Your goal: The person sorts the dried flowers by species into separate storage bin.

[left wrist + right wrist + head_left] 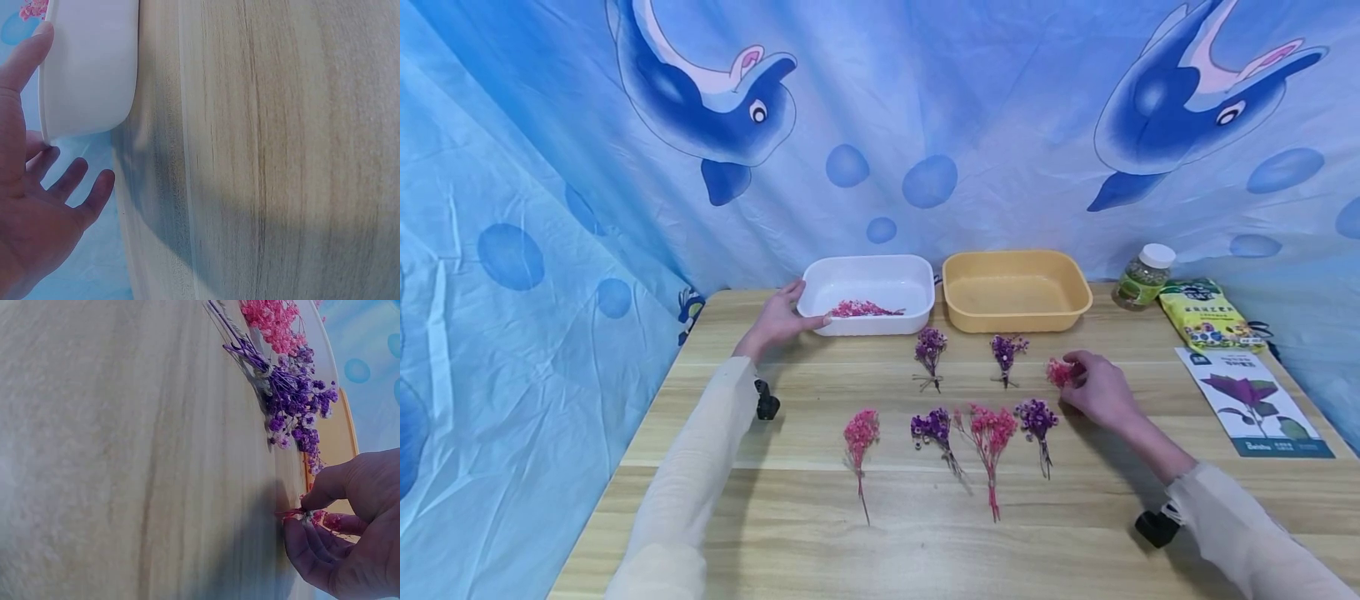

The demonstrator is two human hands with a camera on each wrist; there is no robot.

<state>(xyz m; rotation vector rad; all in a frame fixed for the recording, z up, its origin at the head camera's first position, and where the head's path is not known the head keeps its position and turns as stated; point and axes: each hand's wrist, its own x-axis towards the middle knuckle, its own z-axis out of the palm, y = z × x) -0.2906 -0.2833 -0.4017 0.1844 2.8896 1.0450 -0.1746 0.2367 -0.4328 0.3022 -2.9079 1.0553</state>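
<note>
My left hand grips the left end of a white plastic basin; its thumb is at the front rim and a finger at the end rim. The other fingers spread loosely beside the wall. Inside the basin lies a bunch of pink dried flowers. My right hand pinches a small bunch of pink dried flowers by its tied stems, close over the table, right of a purple bunch. In the right wrist view, thumb and fingers meet at the stems, and the palm partly hides the blossoms.
A yellow basin stands beside the white one. More pink bunches and purple bunches lie across the middle of the wooden table. At right are a lidded jar, a yellow packet and a flower-printed packet.
</note>
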